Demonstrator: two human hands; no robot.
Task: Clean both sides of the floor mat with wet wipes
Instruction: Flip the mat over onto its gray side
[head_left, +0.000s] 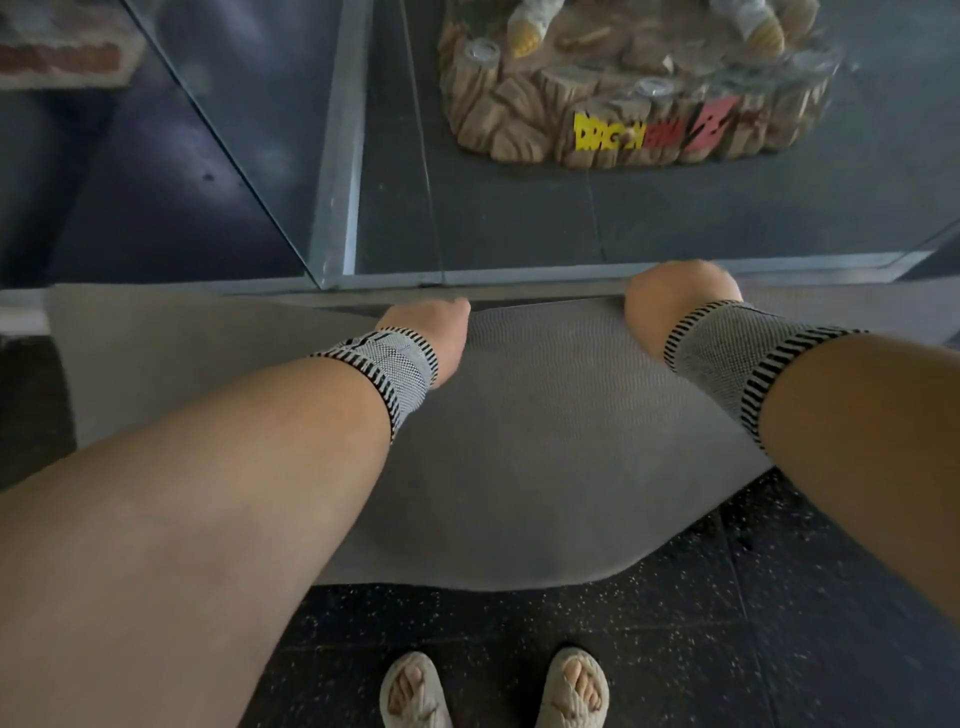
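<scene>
mat: grey floor mat, textured weave side up, far edge lifted along the base of a glass case, near edge curving down onto the floor
left hand: left hand at the mat's far edge, left of middle; fingers curled round the edge, gripping it, fingertips hidden behind the edge
right hand: right hand at the same far edge, further right; fingers curled over and hidden, seems to grip the mat
wrists: striped grey knit wristbands on both
floor: dark speckled floor under the mat's near edge
feet: two feet in beige woven sandals at bottom, near the mat, not touching
case: glass display case just beyond the mat
inside case: rock-style figure base with yellow and red lettering
</scene>
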